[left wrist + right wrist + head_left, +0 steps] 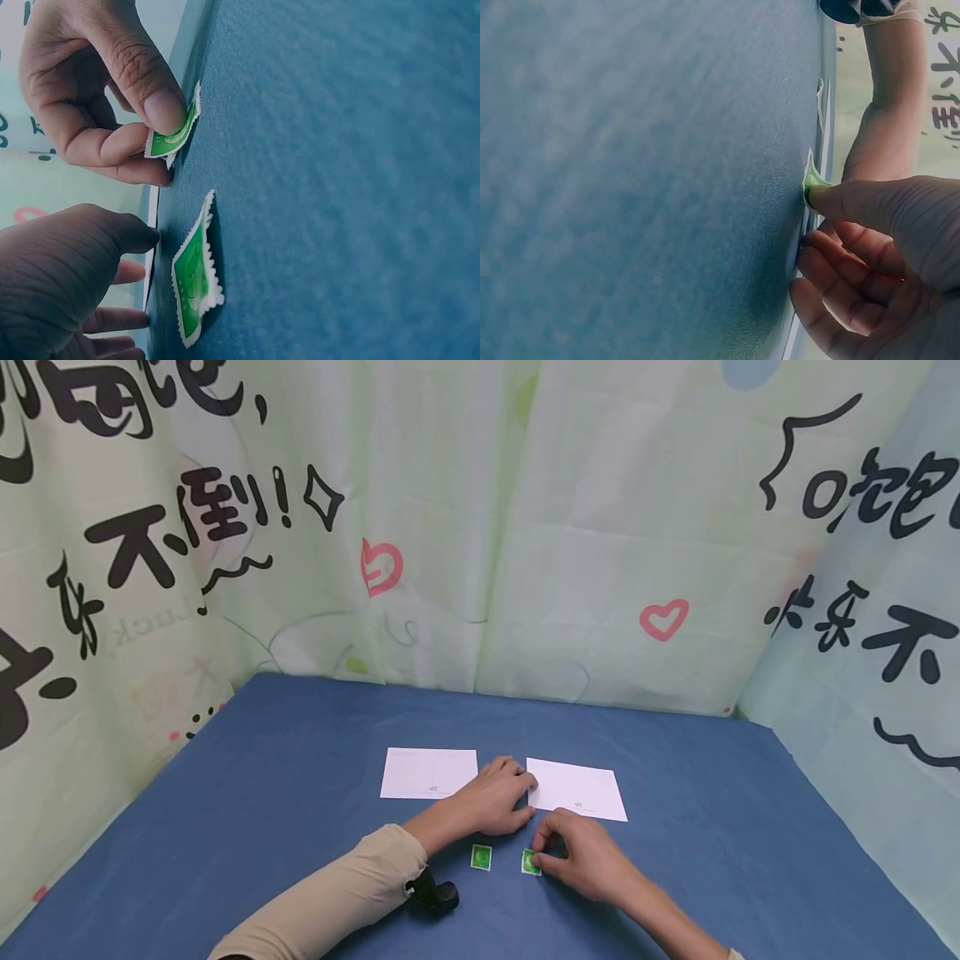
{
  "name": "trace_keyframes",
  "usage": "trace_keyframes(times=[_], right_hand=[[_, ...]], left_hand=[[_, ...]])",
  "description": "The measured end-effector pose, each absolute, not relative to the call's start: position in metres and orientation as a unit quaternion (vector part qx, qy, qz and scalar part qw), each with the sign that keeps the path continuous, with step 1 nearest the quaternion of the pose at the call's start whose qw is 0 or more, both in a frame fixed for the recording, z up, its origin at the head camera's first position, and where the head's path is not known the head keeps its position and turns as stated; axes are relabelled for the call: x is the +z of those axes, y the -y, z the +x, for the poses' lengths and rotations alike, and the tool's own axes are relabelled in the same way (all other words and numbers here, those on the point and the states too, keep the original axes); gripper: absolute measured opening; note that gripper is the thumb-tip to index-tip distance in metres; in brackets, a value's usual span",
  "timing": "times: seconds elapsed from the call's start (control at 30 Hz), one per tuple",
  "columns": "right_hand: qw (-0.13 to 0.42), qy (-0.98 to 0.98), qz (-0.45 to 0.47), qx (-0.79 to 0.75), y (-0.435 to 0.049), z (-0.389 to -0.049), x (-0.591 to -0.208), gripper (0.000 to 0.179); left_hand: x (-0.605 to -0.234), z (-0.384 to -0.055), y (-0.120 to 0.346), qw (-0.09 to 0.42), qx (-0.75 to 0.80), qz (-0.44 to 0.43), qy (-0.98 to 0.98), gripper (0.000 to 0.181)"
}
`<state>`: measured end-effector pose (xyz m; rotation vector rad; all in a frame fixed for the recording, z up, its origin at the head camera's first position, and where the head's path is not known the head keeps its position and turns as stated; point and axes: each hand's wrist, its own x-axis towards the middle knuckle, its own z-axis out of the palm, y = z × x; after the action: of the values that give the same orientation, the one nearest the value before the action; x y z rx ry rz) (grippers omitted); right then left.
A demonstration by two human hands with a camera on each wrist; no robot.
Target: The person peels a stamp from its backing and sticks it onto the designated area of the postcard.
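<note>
Between its thumb and fingers my right hand (585, 856) pinches a green postage stamp (529, 862) with a white perforated edge; the stamp bends under the thumb in the left wrist view. A second green stamp (482, 857) lies on the cloth to its left, its edges curling up (193, 277). My left hand (495, 797) reaches over the gap between two white envelopes, fingers loosely spread, fingertips at the left edge of the right envelope (577, 787). Its wrist and hand overlap a corner of the left envelope (427, 772). Both envelopes lie flat and bear small print.
A blue cloth (300, 760) covers the table. Pale printed curtains (570, 527) with dark lettering and hearts stand behind and at both sides. A black camera (435, 893) is strapped at the left wrist, by the beige sleeve (337, 893).
</note>
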<state>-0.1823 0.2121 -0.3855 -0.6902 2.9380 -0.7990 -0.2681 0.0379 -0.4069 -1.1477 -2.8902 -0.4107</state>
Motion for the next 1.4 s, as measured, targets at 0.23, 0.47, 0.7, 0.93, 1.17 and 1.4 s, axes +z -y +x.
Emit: trace_keyframes(times=[0.23, 0.47, 0.7, 0.93, 1.17, 1.4], right_hand=[[0.01, -0.936, -0.231, -0.265, -0.214, -0.182, -0.384, 0.019], [0.004, -0.93, -0.231, -0.285, -0.217, -0.181, -0.38, 0.017], [-0.028, -0.925, -0.227, -0.302, -0.22, -0.179, -0.378, 0.016], [-0.082, -0.932, -0.211, -0.285, -0.216, -0.172, -0.372, 0.019], [-0.151, -0.931, -0.203, -0.262, -0.21, -0.163, -0.37, 0.024], [-0.215, -0.916, -0.218, -0.261, -0.207, -0.158, -0.367, 0.027]], left_hand=[[-0.404, -0.266, -0.035, 0.005, -0.146, -0.367, 0.919, 0.041], [-0.403, -0.263, -0.031, 0.03, -0.176, -0.378, 0.908, 0.037], [-0.402, -0.257, -0.027, 0.05, -0.207, -0.389, 0.896, 0.035], [-0.398, -0.25, -0.021, 0.072, -0.241, -0.397, 0.883, 0.033], [-0.397, -0.238, -0.011, 0.053, -0.29, -0.387, 0.874, 0.032], [-0.398, -0.225, -0.004, 0.045, -0.345, -0.379, 0.857, 0.028]])
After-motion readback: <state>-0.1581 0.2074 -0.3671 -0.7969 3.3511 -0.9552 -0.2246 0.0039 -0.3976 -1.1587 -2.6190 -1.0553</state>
